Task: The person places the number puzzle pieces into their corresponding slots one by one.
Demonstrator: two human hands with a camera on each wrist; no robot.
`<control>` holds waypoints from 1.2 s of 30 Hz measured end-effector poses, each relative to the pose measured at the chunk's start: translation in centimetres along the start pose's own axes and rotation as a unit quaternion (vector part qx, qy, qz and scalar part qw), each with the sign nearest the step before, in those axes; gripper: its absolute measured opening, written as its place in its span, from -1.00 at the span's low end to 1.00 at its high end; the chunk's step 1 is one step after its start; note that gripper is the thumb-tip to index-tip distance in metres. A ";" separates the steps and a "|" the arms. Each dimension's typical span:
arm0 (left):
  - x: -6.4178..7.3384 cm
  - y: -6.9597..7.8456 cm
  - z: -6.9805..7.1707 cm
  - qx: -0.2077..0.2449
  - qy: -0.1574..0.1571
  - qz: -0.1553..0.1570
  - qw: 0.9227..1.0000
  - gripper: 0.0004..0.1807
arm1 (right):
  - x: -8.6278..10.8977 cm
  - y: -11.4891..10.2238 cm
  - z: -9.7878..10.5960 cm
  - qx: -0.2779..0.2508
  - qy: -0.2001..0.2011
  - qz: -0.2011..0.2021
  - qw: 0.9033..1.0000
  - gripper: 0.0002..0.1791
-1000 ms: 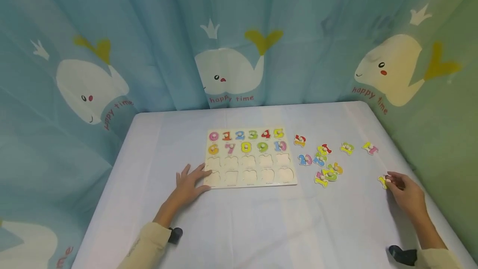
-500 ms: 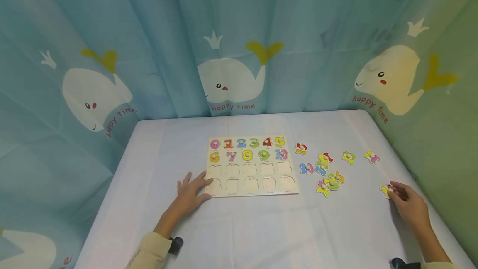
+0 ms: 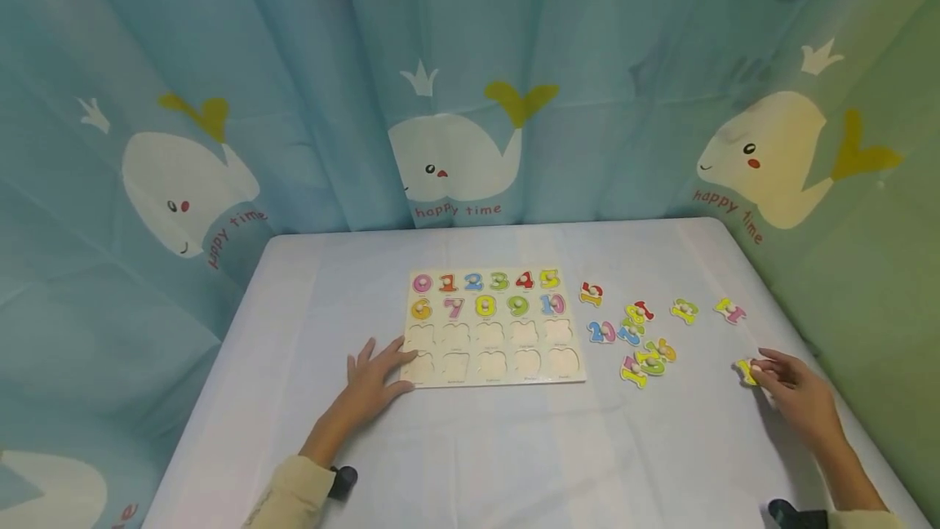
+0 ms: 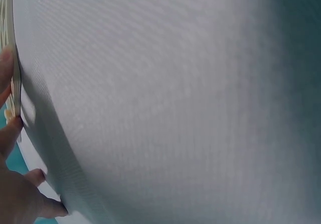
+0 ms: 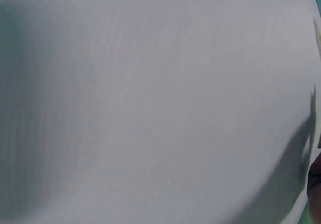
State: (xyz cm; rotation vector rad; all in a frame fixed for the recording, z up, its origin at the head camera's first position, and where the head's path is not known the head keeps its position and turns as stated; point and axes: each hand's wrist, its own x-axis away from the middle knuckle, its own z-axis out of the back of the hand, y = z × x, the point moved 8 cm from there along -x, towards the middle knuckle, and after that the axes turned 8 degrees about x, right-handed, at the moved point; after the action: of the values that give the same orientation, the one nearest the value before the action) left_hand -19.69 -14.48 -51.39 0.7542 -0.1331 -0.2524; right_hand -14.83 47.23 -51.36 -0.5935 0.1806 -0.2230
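A wooden number puzzle board (image 3: 470,333) lies on the table, with number pieces 0 to 10 set in its upper two rows and bare recesses in its lower two. My left hand (image 3: 370,378) rests with spread fingers on the board's left edge; the left wrist view shows fingertips (image 4: 6,63) at that edge. At the right, my right hand (image 3: 800,398) pinches a number piece (image 3: 747,371) by its knob. A yellow 1 shows on this piece, while the fingers hide the rest. Only a sliver of the right hand enters the right wrist view.
Several loose number pieces lie right of the board, among them a blue and pink 20 (image 3: 602,332), a red-topped piece (image 3: 591,294), a green and yellow piece (image 3: 685,311) and a yellow and pink piece (image 3: 730,311). Some overlap in a cluster (image 3: 649,362). A curtain (image 3: 624,145) hangs behind the table.
My right hand has shifted slightly left with the pinched piece. The left hand stays on the board's edge. The head view has tilted, so the scene sits lower than a second ago.
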 end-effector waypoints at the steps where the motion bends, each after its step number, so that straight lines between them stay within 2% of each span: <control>1: 0.0 -0.1 -0.1 0.000 0.000 0.001 1.000 -0.49 | -0.1 -0.7 -0.3 0.000 -0.006 0.006 1.000 -0.47; 4: 0.2 -0.3 -0.4 0.000 -0.001 0.005 1.000 -0.49 | -0.5 -3.1 -1.5 0.005 -0.023 0.032 0.999 -0.50; 10: 0.7 -0.5 -0.9 0.004 0.001 0.008 1.000 -0.51 | -1.6 -8.5 -4.2 0.001 -0.021 0.095 0.995 -0.57; 17: 0.6 -0.2 -0.4 0.006 0.004 0.002 1.000 -0.51 | -2.8 -15.5 -8.0 -0.028 -0.038 0.128 0.991 -0.58; 21: 0.4 -0.2 -0.1 0.006 0.003 -0.002 1.000 -0.50 | -2.9 -19.6 -10.2 -0.061 -0.057 0.165 0.983 -0.59; 28: 0.1 -0.3 0.0 0.000 0.002 0.008 1.000 -0.43 | -2.1 -25.7 -14.1 -0.115 -0.097 0.233 0.961 -0.58; 32: 0.1 -0.3 0.0 -0.001 0.008 0.017 1.000 -0.39 | -1.4 -28.6 -16.6 -0.119 -0.120 0.260 0.951 -0.60; 36: 0.1 -0.5 0.1 0.000 0.017 0.022 1.000 -0.40 | -0.7 -31.4 -19.1 -0.105 -0.148 0.259 0.949 -0.61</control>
State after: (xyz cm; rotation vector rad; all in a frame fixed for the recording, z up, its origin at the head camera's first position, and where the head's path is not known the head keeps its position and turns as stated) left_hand -19.69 -14.92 -51.60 0.7545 -0.1178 -0.1982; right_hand -24.79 11.96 -48.96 -0.7612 0.0631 0.3994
